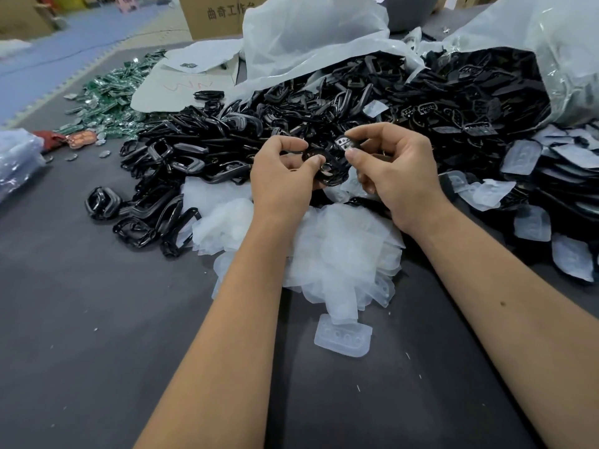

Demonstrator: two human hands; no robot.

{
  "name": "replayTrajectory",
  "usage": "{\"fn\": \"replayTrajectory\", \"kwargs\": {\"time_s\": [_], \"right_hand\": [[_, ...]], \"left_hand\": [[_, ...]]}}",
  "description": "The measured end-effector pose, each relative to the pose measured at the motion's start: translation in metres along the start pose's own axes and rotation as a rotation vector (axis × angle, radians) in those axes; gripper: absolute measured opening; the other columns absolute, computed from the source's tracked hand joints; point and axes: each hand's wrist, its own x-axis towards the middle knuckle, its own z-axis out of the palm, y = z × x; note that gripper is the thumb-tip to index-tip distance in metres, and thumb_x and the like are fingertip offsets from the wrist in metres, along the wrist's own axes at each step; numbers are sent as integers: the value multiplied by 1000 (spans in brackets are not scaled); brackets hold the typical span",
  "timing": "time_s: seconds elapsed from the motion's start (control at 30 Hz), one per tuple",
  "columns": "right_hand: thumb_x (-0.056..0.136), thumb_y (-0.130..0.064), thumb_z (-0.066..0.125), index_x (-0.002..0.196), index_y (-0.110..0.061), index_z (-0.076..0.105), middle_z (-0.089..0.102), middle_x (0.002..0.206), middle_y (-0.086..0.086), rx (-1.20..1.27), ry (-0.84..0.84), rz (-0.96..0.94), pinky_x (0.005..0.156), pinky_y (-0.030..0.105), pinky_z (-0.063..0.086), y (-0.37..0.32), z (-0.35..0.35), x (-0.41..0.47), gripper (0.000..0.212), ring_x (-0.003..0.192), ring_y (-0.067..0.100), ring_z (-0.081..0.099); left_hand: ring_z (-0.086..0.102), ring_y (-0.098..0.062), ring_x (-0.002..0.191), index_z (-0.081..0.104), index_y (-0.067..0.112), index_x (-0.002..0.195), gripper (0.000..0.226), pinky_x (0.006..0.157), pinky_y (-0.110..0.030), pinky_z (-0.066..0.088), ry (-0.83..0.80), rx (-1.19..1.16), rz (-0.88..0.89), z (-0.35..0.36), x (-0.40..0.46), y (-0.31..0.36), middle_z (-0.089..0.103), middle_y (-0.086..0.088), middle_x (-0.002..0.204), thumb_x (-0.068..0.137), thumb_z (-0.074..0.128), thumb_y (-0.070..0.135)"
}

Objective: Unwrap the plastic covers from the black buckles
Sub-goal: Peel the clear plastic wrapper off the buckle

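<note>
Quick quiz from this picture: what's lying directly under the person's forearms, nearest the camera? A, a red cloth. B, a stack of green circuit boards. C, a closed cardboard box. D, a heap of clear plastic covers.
D: the heap of clear plastic covers spreads on the dark table beneath both forearms, just below the left hand and right hand holding a black buckle.

Your left hand and right hand covered most of the buckle, so you couldn't tell how much wrap was on it. The cardboard box at 12 o'clock got cut off by the top edge. Bag at 2 o'clock ran off the right.
</note>
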Motion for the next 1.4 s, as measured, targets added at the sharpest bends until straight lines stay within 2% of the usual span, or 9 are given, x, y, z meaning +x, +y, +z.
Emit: {"fn": "replayTrajectory", "kwargs": {"time_s": [0.23,0.3,0.37,0.47,0.57,0.8,1.07,1.27,1.4], "right_hand": [[85,-14,85,86,-13,75,74,71,-1,-306,-111,-202,49,18,48,-2,11,-8,9,53,12,68],[85,-16,85,84,-14,74,74,70,-1,-322,-77,-191,51,21,49,0,10,-6,11,54,13,69],[85,-16,83,83,-15,72,73,70,-1,-297,-22,-156,52,25,49,3,7,-4,11,54,14,66],[87,-17,83,85,-14,72,71,68,2,-218,7,-99,49,25,48,5,4,-1,11,52,14,64],[85,-17,85,94,-14,68,71,71,4,-136,-1,-53,43,24,46,4,3,-2,20,51,18,67],[93,-10,75,89,-14,78,71,68,9,-39,33,-81,36,23,42,0,6,-5,6,43,18,61],[88,-17,82,85,-13,74,72,66,6,-146,52,-83,38,23,43,-1,5,-5,9,42,17,63],[87,-17,84,83,-12,77,72,63,0,-249,61,-124,42,20,45,-5,6,-6,10,45,17,66],[88,-16,84,84,-10,78,72,67,-2,-339,50,-169,47,24,52,-7,8,-8,9,48,15,67]], "left_hand": [[76,-34,82,73,13,90,7,83,-56,62,96,-55,-22,1,3,-3,77,-11,80,91,77,18],[73,-39,80,75,14,85,12,87,-58,60,-10,-99,-21,1,1,-2,74,-18,81,95,73,21],[68,-25,78,77,18,95,3,81,-48,60,-171,-111,15,0,-2,0,73,-12,83,94,75,19],[69,-23,83,74,18,119,35,81,-42,61,-316,-35,82,-1,-3,0,78,-8,98,88,77,2],[75,-18,79,72,13,123,41,78,-31,62,-266,-87,57,-1,-5,1,78,-3,88,90,68,-11],[79,-25,75,66,5,104,19,80,-43,65,14,-151,-47,-2,-4,1,72,-28,90,90,73,-5],[76,-18,66,76,6,102,19,60,-22,58,-48,-146,-54,0,-6,4,74,0,69,95,62,-6],[74,-18,63,78,1,101,26,72,-31,64,-57,-129,-43,-1,-3,5,76,-12,82,96,54,-9],[73,-19,64,78,4,97,14,78,-42,65,-68,-51,27,-1,-3,0,74,-8,73,92,68,-4]]}}
